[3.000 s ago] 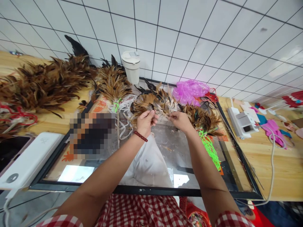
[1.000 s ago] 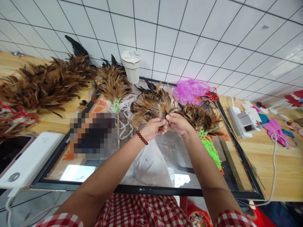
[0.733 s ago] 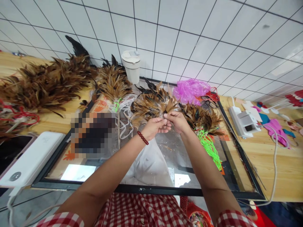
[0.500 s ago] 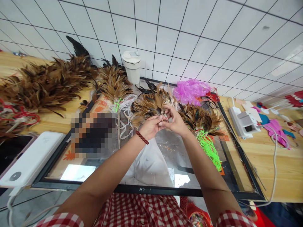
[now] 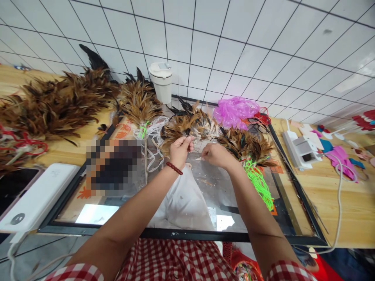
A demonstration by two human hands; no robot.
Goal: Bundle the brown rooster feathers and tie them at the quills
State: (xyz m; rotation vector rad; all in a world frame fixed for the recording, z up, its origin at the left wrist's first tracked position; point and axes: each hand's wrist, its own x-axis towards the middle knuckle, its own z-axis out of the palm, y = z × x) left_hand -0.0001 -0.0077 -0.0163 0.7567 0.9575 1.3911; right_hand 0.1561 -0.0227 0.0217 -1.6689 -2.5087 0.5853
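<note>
My left hand (image 5: 181,151), with a dark red bead bracelet (image 5: 174,168) at the wrist, is closed in a pinch over the glass tabletop. Whatever it holds is too small to make out. My right hand (image 5: 216,155) is also pinched, a short way to the right, with a small pale pointed piece (image 5: 199,159) sticking out from its fingertips. Just beyond both hands lies a pile of loose brown and black feathers (image 5: 202,121). A feather bundle (image 5: 246,143) with bright green cord (image 5: 259,185) rests to the right of my right hand.
A feather bundle (image 5: 139,103) on a stick and white cord (image 5: 154,156) lie left of my hands. More feathers (image 5: 55,103) cover the far left. A white cup (image 5: 161,84) and pink plastic bag (image 5: 236,111) stand by the tiled wall. A power bank (image 5: 39,197) and charger (image 5: 301,150) flank the glass.
My hands, together at the fingertips before, are now apart. The left has drawn slightly left and the right has lowered a little, turning palm down.
</note>
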